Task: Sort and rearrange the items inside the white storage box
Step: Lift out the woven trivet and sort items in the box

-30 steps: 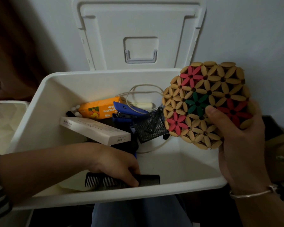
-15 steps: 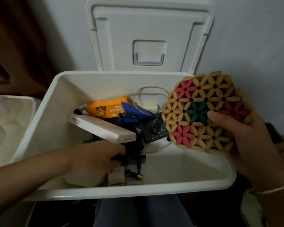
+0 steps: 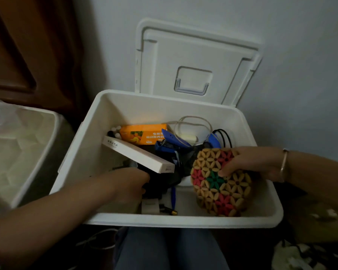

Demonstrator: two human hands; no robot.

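While the left hand (image 3: 129, 184) curls round a dark item (image 3: 160, 183) at 8 o'clock inside the white storage box (image 3: 183, 221), the right hand (image 3: 248, 164) grips the flower-pattern beaded mat (image 3: 220, 186), tilted inside the box at 4 o'clock

White Chinese characters are printed on the orange carton (image 3: 144, 134) at the middle of the frame, but they are too blurred to be read. Small dark characters are seen at the upper-left end of the long white box (image 3: 137, 154) and fine print at its lower-right end. None can be made out.
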